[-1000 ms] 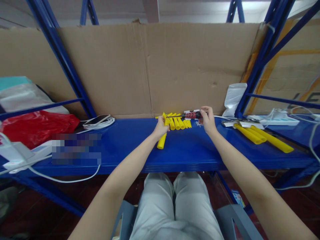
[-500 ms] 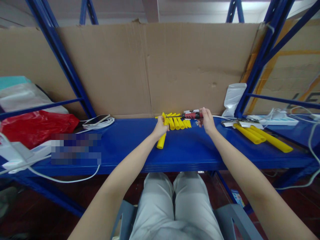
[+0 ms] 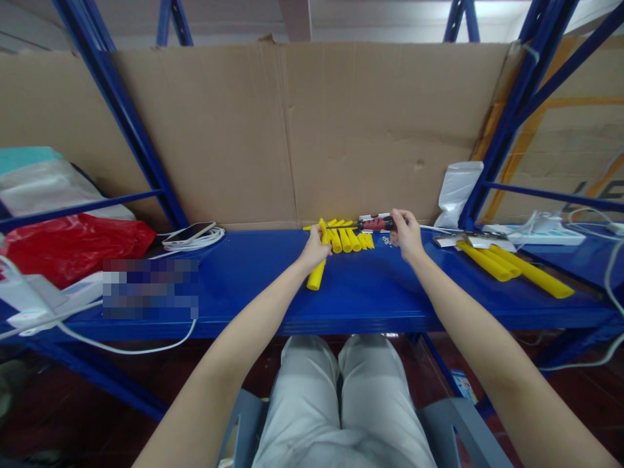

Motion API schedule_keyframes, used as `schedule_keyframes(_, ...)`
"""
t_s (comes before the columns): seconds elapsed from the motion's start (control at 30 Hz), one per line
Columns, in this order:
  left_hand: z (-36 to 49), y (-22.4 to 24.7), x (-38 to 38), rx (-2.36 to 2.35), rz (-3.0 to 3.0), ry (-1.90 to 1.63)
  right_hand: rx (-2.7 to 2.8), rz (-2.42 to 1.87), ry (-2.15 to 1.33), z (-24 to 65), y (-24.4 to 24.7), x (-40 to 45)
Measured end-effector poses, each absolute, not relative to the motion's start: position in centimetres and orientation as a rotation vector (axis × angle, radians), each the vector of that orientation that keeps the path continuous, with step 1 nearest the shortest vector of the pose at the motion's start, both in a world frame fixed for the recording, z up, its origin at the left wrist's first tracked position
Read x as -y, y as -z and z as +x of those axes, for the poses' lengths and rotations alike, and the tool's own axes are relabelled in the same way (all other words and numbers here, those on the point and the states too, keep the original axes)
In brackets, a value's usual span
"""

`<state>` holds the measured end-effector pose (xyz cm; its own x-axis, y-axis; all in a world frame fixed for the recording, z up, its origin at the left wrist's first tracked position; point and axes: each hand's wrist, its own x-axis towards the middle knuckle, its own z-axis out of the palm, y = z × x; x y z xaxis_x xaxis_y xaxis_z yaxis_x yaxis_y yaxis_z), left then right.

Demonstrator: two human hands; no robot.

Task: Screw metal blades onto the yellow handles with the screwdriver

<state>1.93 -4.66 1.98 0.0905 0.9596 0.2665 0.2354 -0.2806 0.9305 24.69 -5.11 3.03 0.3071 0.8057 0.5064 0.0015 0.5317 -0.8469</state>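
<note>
Near the back middle of the blue shelf, my left hand (image 3: 314,249) is closed around a yellow tube (image 3: 316,275) whose open end points toward me. My right hand (image 3: 406,234) grips a screwdriver (image 3: 377,224) by the end of its red and black handle. The thin shaft lies level and points left, its tip at the upper part of the tube by my left fingers. Several yellow tubes (image 3: 346,242) lie side by side just under the shaft. Smaller yellow pointed pieces (image 3: 366,241) sit to their right. Tiny pale bits (image 3: 387,240), too small to name, lie beside my right hand.
More yellow tubes (image 3: 531,270) lie at the right. A white pouch (image 3: 458,195) leans by the post. On the left are a phone (image 3: 190,235) over a coiled white cable, a red bag (image 3: 78,244) and white cables. Cardboard (image 3: 341,130) walls the back.
Both hands keep nearly the same place and hold the same things. My right fingers have shifted slightly on the screwdriver handle.
</note>
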Motion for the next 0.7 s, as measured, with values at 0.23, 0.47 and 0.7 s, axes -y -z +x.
schedule_keyframes(0.23,1.95,-2.04,4.79,-1.197,1.625,-1.257,1.134,-0.861,-0.646,24.73,-3.00,5.05)
schedule_keyframes(0.47,1.85,-1.87,4.55,-1.219,1.627,-1.239,1.164,-0.870,-0.661,24.45,-3.01,5.22)
schedule_keyframes(0.7,1.80,-1.85,4.38,-1.212,1.620,-1.252,1.223,-0.882,-0.718,24.45,-3.11,5.59)
